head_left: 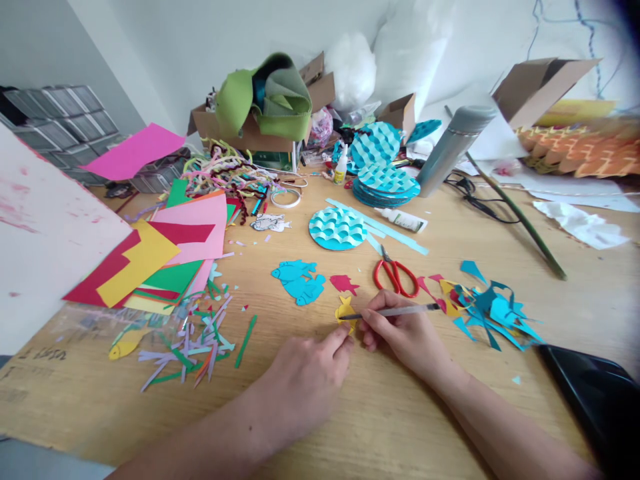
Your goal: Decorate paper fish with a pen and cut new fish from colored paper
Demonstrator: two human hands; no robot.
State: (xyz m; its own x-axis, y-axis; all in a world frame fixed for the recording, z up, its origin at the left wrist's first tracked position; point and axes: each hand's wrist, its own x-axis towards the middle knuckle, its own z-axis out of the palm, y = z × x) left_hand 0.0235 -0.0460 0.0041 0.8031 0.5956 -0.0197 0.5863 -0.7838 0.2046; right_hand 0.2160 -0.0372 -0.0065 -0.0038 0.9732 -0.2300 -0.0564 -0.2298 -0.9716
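My right hand is closed around a thin clear pen that lies almost level, its tip touching a small yellow paper fish on the wooden table. My left hand rests on the table with its fingertips pressing the fish's lower edge. Just beyond lie two blue paper fish and a small red paper fish. Red-handled scissors lie shut behind my right hand.
Blue and yellow paper offcuts lie right of my hand, a dark tablet at the right edge. Coloured sheets and paper strips fill the left. Blue wave discs, glue bottles, a steel flask and boxes crowd the back.
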